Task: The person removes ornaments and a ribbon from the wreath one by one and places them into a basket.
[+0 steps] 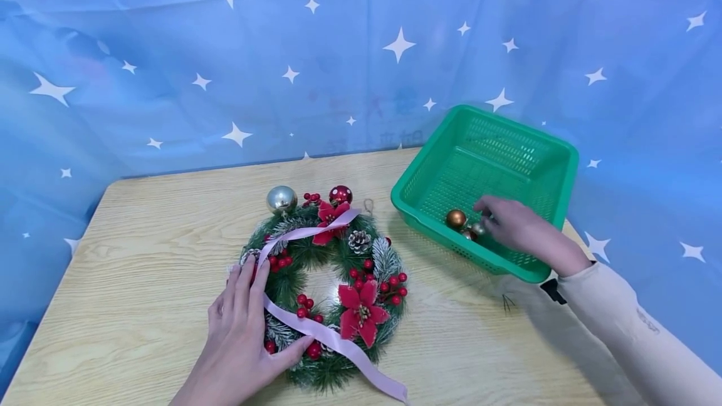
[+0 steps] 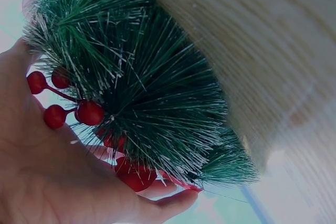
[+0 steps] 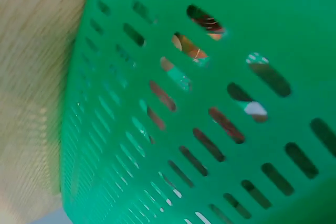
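Note:
A green Christmas wreath (image 1: 290,281) with red berries, pinecones and poinsettias lies on the table. Across its left side trails a pale lilac ribbon (image 1: 344,346). My left hand (image 1: 239,324) rests on the wreath's left edge, fingers spread and mostly straight, with the thumb near the lower ribbon. In the left wrist view the wreath's needles (image 2: 152,87) stand against that palm. My right hand (image 1: 516,227) reaches into a green plastic basket (image 1: 429,224), its fingers bent over small baubles. A copper bauble (image 1: 455,218) lies left of the fingertips. Whether they pinch a bauble is hidden.
A silver bauble (image 1: 281,199) and a dotted red bauble (image 1: 341,195) sit at the wreath's far edge. The wooden table (image 1: 146,255) meets a blue starry backdrop (image 1: 338,49) behind. In the right wrist view the slotted basket wall (image 3: 173,129) blocks the hand.

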{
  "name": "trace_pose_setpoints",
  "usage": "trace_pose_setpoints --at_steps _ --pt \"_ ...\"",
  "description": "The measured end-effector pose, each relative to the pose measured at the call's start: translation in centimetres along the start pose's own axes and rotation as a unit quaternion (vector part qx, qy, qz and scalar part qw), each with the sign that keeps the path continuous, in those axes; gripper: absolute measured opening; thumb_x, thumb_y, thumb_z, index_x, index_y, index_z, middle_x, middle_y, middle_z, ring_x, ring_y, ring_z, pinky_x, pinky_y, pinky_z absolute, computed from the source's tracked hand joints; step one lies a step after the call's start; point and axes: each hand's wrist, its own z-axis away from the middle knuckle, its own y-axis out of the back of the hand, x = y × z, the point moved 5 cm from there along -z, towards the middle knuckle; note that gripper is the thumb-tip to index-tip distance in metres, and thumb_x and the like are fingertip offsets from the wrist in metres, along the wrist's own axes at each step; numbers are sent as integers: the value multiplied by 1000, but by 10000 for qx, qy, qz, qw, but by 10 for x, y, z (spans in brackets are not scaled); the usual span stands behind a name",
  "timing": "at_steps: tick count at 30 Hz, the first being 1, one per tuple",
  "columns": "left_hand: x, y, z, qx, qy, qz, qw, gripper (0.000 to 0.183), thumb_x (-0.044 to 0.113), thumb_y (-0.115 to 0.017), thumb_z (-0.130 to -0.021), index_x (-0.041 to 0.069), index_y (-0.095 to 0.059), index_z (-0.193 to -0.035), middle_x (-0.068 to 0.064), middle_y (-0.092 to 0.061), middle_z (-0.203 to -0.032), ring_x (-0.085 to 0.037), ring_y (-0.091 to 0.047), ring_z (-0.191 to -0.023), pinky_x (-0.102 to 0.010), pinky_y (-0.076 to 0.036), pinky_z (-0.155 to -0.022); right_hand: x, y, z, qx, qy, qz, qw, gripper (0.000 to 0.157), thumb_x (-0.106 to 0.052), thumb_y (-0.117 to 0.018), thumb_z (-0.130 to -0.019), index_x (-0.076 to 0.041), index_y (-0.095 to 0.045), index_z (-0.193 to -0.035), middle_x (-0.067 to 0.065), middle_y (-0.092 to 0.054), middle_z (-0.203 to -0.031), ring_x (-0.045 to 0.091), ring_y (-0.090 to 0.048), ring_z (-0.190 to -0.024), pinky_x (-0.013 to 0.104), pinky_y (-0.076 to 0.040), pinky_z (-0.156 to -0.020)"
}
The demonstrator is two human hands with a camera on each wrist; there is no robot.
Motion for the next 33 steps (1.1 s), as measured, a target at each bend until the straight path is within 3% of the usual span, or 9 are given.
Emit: trace_pose_setpoints --at_steps 4,11,15,20,26,30,33 --pt "0 1 0 63 -69 -22 10000 140 81 -77 -82 6 -5 -175 -23 -10 -178 -55 -14 -158 -81 -31 -106 -3 2 4 339 -73 -176 9992 37 -13 -47 -117 11 -55 -145 33 -62 -136 34 -63 -99 52 -52 -79" --pt "-3 0 0 71 -177 -11 9998 137 81 -77 -83 5 -9 -175 -23 -11 -178 -56 -15 -158 -81 -31 -107 -19 2 17 1203 -66 -634 9907 58 -42 -38 -120 3 -53 -153 28 -52 -152 46 -55 -132 69 -46 -101" --pt "-4 0 -1 55 -215 57 9997 136 81 -77 -83 7 -8 -175 -23 -12 -178 -55 -14 -159 -82 -31 -107 -31 -2 24 1670 168 -798 9826 57 -45 -39 -119 -3 -52 -155 22 -49 -156 43 -53 -136 68 -45 -103" --pt "-7 2 -2 -32 -255 129 9996 136 81 -76 -84 10 -6 -176 -21 -9 -179 -54 -11 -160 -82 -29 -108 -54 -7 30 2184 820 -780 9693 46 -32 -48 -119 -5 -52 -155 18 -48 -160 39 -54 -136 66 -45 -103" --pt "-11 3 -5 -179 -292 230 9992 135 80 -77 -84 11 -7 -176 -19 -5 -180 -53 -9 -161 -81 -26 -110 -86 -22 38 2522 1999 -303 9463 43 -23 -61 -113 -5 -57 -151 12 -50 -160 32 -57 -138 56 -53 -102" --pt "-12 4 -7 -204 -369 226 9989 134 80 -76 -84 11 -7 -176 -20 -7 -180 -54 -10 -160 -80 -27 -110 -109 -37 41 2351 2696 -96 9338 48 -32 -63 -110 -6 -59 -150 13 -52 -159 33 -57 -140 55 -54 -102" --pt "-12 6 -7 -207 -412 257 9986 134 79 -77 -84 11 -7 -176 -21 -9 -180 -55 -11 -160 -80 -27 -110 -120 -50 39 1890 2854 -178 9394 56 -41 -68 -107 -12 -57 -155 10 -47 -165 31 -52 -146 58 -52 -107"
